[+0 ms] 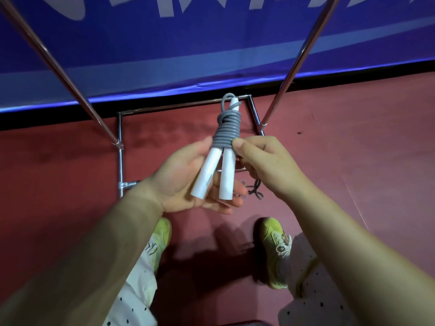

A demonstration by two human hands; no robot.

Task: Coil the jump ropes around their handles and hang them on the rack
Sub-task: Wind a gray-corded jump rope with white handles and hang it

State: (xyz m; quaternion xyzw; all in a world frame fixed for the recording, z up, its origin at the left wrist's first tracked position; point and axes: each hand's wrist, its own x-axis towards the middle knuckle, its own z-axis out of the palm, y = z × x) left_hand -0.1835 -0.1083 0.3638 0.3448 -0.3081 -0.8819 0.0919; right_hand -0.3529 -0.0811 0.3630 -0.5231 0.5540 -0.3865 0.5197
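Chrome tubes of the rack (120, 158) stand on the red floor (353, 149) at the left. Next, the left hand (186, 182) lies palm up with fingers straight, carrying the white handles (215, 175) of the jump rope (227, 129), whose grey cord is coiled round them. Rightward, the right hand (266, 163) pinches the lowest coil between thumb and curled fingers.

Both forearms (77, 255) are bare, with no sleeves, watch or rings showing. Just beside the yellow-green laced shoes (274, 250), the trousers (138, 300) are white with small black dots; black lettering marks the left leg.
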